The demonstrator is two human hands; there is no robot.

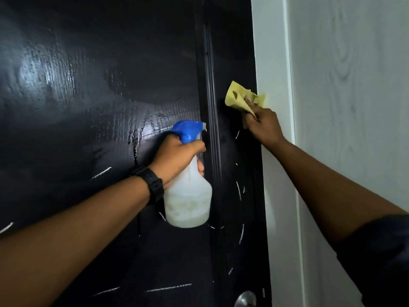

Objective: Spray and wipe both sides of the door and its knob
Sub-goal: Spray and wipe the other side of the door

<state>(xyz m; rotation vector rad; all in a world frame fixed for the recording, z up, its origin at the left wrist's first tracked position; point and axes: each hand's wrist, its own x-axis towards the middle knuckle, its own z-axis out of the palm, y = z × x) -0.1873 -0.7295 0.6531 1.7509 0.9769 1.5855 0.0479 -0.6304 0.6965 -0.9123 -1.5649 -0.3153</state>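
While our right hand pinched the yellow cloth against the door right of centre and our left hand gripped the spray bottle mid-frame, we judged upper-left wetness could dry streaky.

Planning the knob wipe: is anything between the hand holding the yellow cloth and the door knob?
Nothing visible. The right hand holds the cloth high on the door; only bare door lies between it and the knob below. The spray bottle in the left hand is left of that path.
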